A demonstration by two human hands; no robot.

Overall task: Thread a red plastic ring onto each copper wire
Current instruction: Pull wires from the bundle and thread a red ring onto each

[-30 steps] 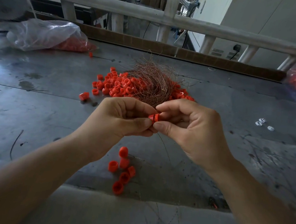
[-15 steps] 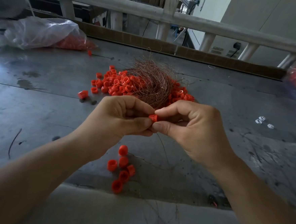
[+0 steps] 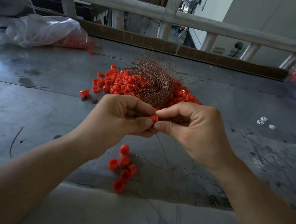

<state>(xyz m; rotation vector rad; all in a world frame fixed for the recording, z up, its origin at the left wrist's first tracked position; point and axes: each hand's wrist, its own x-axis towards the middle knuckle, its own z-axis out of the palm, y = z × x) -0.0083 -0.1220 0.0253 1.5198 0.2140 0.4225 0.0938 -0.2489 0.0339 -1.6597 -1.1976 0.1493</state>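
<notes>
Little has moved since the earlier frames: both hands hold mid-frame, but the small red plastic ring (image 3: 154,117) shows less face than a second ago, tucked deeper between the fingertips. Left hand (image 3: 124,118) and right hand (image 3: 193,130) meet at it, each grip pinched closed on the ring, thumb against forefinger. Thin copper wire strand (image 3: 161,145) trails down from the pinch toward lower centre; whether its tip has entered the bore is hidden.

Judgement: threading under way, not shown finished.

Supply: tangled bundle of copper wires (image 3: 152,84) atop the heap of loose red rings (image 3: 117,83), upper centre of grey metal bench (image 3: 48,105). Six red rings in a small cluster (image 3: 123,168) lie lower centre, faint wires around them, likely done pieces.
</notes>
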